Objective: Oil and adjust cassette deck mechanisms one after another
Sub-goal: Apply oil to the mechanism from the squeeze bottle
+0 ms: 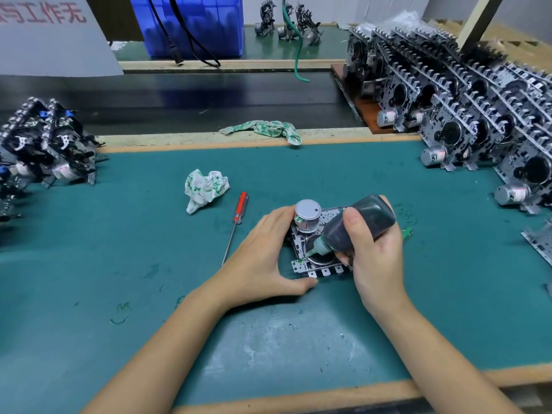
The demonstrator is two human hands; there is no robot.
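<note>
In the head view, the cassette deck mechanism (316,258) lies on the green bench (418,294). The left hand (263,258) holds its side with curled grip. The right hand (373,252) grips a dark oil bottle (355,225), its nozzle touching the mechanism.

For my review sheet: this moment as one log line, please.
step: oiling | left hand: grips mechanism | right hand: holds oil bottle, nozzle down on mechanism | screwdriver: idle on mat

Screwdriver (237,218) left of mech (316,265); rag (204,189) behind.
</note>
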